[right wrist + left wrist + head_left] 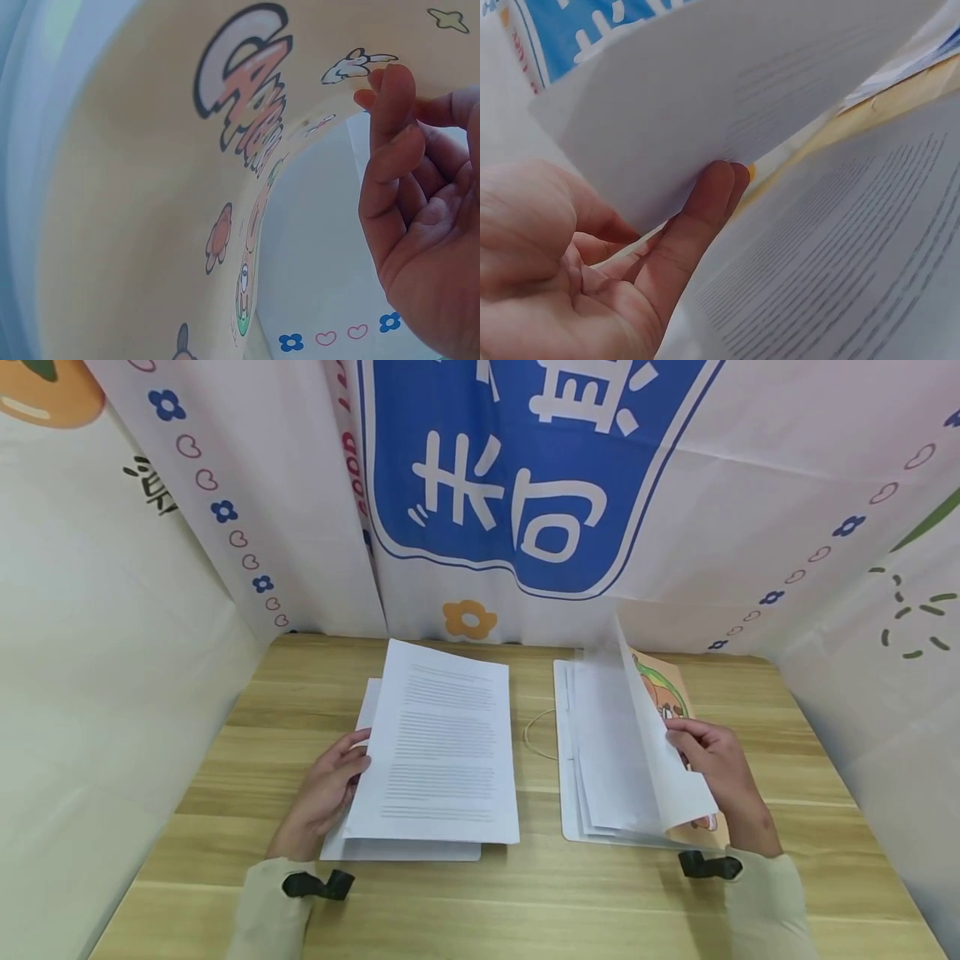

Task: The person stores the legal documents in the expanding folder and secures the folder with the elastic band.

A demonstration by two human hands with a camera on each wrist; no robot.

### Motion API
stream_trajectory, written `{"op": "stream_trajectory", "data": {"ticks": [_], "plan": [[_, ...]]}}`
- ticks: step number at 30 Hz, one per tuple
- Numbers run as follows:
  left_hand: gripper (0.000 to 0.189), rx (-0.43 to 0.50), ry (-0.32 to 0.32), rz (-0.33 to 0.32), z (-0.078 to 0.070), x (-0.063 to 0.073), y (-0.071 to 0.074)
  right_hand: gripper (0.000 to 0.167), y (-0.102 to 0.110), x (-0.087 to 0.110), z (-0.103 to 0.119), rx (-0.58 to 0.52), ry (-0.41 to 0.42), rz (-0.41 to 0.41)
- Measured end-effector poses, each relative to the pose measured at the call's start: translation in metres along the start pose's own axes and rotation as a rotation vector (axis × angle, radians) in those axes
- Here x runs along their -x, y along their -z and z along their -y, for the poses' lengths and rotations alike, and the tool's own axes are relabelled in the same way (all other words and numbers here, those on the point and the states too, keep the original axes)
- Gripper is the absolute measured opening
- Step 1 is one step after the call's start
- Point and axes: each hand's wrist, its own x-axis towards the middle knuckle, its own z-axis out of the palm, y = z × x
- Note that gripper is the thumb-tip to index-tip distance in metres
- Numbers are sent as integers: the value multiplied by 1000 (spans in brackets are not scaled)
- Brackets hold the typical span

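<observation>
At the left, my left hand grips the left edge of a printed sheet of paper. A second sheet shows beneath it. In the left wrist view the fingers bend around the raised sheet's edge, over more printed text. At the right lies an open folder with loose white papers in it. My right hand pinches the edge of its bent-up cover. That cover is white on one face; peach with cartoon drawings fills the right wrist view.
A thin elastic loop sticks out from the folder's left edge onto the wooden table. Printed white cloth hangs behind and at both sides. A black strap mount sits on each wrist.
</observation>
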Motion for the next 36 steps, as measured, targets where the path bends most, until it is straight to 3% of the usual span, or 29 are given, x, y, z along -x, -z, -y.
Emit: {"op": "stream_trajectory", "data": {"ticks": [9, 24, 36], "plan": [[48, 27, -16, 64, 2, -12, -20, 39, 1, -1, 0, -1, -24, 6], [47, 38, -28, 163, 1, -26, -45, 34, -1, -2, -3, -8, 35, 2], [46, -10, -23, 142, 4, -39, -60, 36, 0, -1, -2, -9, 19, 5]]}}
